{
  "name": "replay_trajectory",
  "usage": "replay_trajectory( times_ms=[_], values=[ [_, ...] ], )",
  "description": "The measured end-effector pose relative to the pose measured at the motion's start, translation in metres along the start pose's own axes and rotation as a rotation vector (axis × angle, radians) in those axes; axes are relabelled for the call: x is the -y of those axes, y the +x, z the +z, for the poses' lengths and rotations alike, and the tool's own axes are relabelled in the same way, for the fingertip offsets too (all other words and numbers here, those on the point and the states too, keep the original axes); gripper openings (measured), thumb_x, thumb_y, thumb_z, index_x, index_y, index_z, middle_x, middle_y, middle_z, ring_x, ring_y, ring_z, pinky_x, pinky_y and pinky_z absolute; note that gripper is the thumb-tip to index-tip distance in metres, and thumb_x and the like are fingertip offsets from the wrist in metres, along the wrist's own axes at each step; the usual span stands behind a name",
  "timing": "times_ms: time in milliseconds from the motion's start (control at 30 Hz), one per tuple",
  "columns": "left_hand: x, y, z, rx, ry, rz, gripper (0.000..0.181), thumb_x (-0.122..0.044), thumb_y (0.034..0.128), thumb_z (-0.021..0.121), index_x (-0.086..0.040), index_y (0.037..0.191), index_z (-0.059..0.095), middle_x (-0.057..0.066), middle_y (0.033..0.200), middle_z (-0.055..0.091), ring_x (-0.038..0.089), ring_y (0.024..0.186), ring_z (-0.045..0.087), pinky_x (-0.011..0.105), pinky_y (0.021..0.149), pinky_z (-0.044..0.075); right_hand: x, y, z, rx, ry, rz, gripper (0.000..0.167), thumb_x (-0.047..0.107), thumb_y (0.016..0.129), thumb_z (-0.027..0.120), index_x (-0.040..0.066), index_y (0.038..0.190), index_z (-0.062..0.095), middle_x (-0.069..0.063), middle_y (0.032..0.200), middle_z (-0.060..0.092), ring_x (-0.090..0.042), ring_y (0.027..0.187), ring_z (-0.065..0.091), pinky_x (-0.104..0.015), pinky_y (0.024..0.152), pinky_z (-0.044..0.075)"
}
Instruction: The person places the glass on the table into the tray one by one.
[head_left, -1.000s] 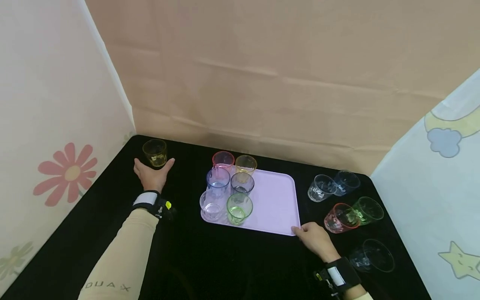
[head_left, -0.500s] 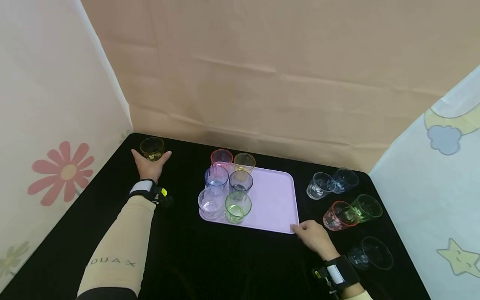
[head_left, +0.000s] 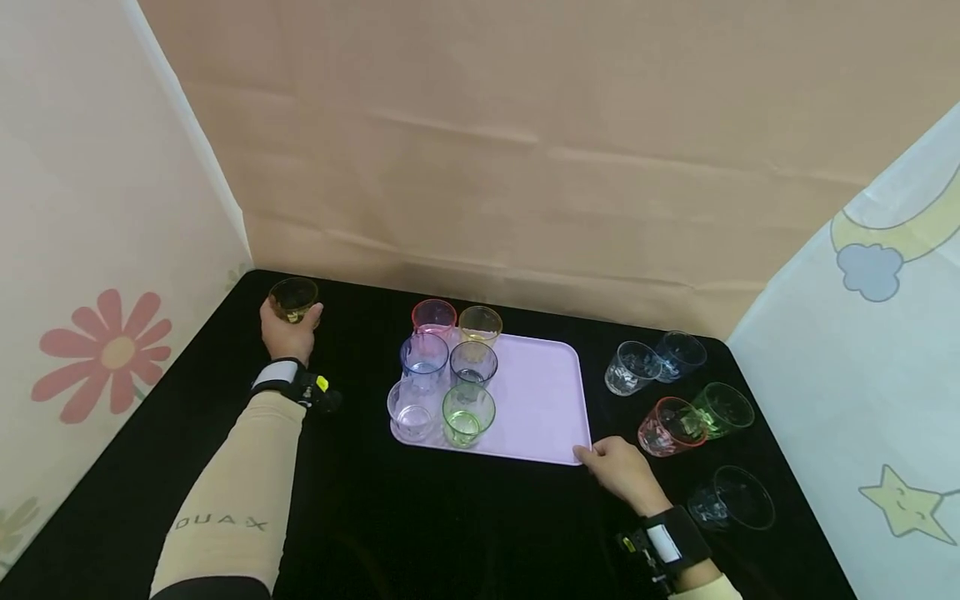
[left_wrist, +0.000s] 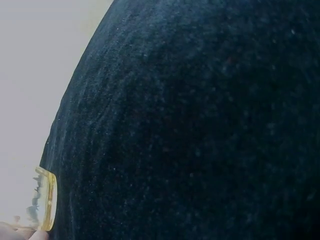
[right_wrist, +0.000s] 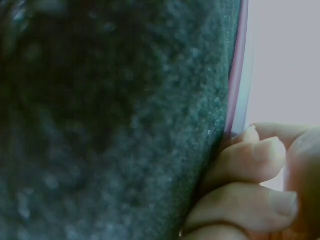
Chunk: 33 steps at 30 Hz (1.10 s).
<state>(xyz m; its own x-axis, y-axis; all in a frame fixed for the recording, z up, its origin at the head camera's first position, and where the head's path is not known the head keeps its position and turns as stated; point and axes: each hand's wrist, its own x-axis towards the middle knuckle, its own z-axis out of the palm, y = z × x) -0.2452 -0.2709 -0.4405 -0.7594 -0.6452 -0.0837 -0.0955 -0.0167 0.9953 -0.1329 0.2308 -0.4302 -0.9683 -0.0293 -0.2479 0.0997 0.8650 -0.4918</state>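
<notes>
At the far left of the table in the head view, my left hand [head_left: 289, 332] grips a yellow glass [head_left: 294, 293] with thumb and fingers on either side. The left wrist view catches only part of this yellow glass [left_wrist: 47, 202] and some fingertips [left_wrist: 39, 235]. My right hand [head_left: 621, 468] pinches the near right corner of a lilac tray [head_left: 536, 400]. Curled fingers [right_wrist: 240, 165] meet the tray's edge [right_wrist: 241, 75] in the right wrist view. Crowded on the tray's left half are red [head_left: 433, 317], yellow [head_left: 480, 325], blue [head_left: 424, 358], grey [head_left: 473, 364], clear [head_left: 412, 414] and green [head_left: 468, 417] glasses.
Right of the tray stand a clear glass [head_left: 630, 367], a dark blue glass [head_left: 681, 354], a red glass [head_left: 670, 427] and a green glass [head_left: 723, 408]. Another clear glass [head_left: 742, 497] lies tilted nearer. Paper walls border the black table [head_left: 450, 525] behind and at both sides.
My left hand has moved from spread fingers near the yellow glass to a grip round it. The right hand stays at the tray corner. The whole head view has shifted slightly.
</notes>
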Motion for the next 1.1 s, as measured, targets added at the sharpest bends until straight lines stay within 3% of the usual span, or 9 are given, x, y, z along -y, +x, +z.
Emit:
replay_trajectory(
  times_ms=[167,333,700,900,1100],
  values=[
    [-0.002,-0.003,-0.002,-0.005,0.059,0.003,0.081,-0.021,0.0935,0.075,-0.009,0.157,0.026,0.009,0.162,0.034,0.020,0.148,0.034,0.031,0.121,0.026,0.000,0.000,0.000,0.006,-0.002,0.007,0.046,0.028,0.098,0.064,0.011,0.056,0.054,0.002,0.052,0.045,-0.013,0.049,0.040,-0.027,0.049,0.029],
    [-0.004,-0.003,-0.004,0.004,0.099,0.013,0.081,-0.022,0.0937,0.074,-0.007,0.157,0.027,0.010,0.162,0.034,0.022,0.148,0.033,0.033,0.122,0.024,0.000,-0.001,-0.001,0.006,0.010,0.000,0.046,0.028,0.098,0.064,0.010,0.057,0.055,0.001,0.052,0.047,-0.014,0.048,0.042,-0.027,0.049,0.030],
    [-0.017,-0.005,-0.012,0.067,0.175,0.120,0.080,-0.023,0.0931,0.075,-0.004,0.156,0.029,0.014,0.158,0.039,0.027,0.146,0.037,0.038,0.121,0.027,-0.003,0.002,0.000,-0.003,0.000,-0.009,0.046,0.028,0.098,0.064,0.011,0.056,0.056,0.002,0.052,0.047,-0.013,0.048,0.042,-0.028,0.049,0.031],
    [-0.023,-0.009,-0.026,0.163,0.244,0.158,0.082,-0.023,0.0948,0.073,-0.001,0.157,0.025,0.022,0.157,0.036,0.035,0.145,0.036,0.046,0.119,0.030,-0.002,0.001,0.000,0.000,0.014,-0.008,0.045,0.028,0.098,0.064,0.010,0.058,0.056,0.001,0.052,0.048,-0.014,0.049,0.043,-0.028,0.049,0.031],
    [-0.029,-0.007,-0.042,0.363,0.294,0.229,0.086,-0.023,0.0965,0.071,0.003,0.158,0.018,0.028,0.159,0.029,0.042,0.146,0.032,0.053,0.119,0.029,-0.002,0.001,0.001,0.012,0.017,-0.010,0.046,0.028,0.098,0.064,0.010,0.057,0.055,0.002,0.052,0.048,-0.014,0.048,0.043,-0.028,0.049,0.031]
  ],
)
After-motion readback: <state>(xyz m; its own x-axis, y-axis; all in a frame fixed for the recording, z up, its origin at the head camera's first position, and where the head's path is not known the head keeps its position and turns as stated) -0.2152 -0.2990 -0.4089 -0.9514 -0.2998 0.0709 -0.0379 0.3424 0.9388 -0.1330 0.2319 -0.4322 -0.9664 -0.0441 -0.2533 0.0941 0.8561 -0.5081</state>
